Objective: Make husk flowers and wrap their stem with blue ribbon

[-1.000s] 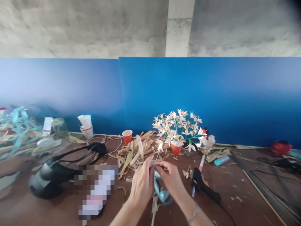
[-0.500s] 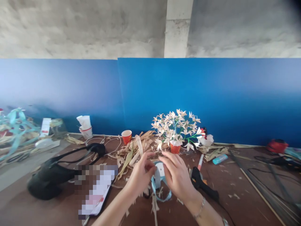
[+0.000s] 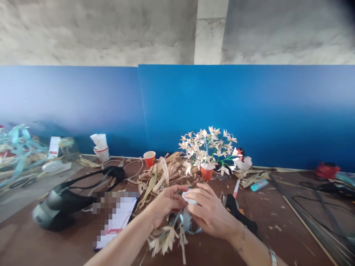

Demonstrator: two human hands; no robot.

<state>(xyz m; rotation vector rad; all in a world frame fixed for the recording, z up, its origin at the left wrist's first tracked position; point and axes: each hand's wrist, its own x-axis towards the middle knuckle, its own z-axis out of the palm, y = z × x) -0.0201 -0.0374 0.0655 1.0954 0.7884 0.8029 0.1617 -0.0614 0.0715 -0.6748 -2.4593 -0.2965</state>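
My left hand (image 3: 166,205) is closed, thumb and fingers pinching near the top of a thin blue-wrapped stem. The stem leads down to cream husk flowers (image 3: 165,240) hanging below the palm. My right hand (image 3: 209,212) curls round a white-cored roll of light blue ribbon (image 3: 186,222), fingers over its upper side. Both hands' fingertips meet at the roll, where the exact grip is partly hidden. Behind them, a bunch of cream husk flowers (image 3: 208,147) stands in a red paper cup (image 3: 206,173).
A black glue gun (image 3: 240,214) lies right of my right hand, near a marker (image 3: 236,188) and a teal tube (image 3: 259,185). Dry husks (image 3: 173,168) and a red cup (image 3: 149,159) are behind. At left lie a black headset (image 3: 63,203) and a partly blurred paper sheet (image 3: 119,218).
The husk flowers now show below my left hand. My right hand has turned inward over the ribbon roll, and the two hands' fingertips have come together.
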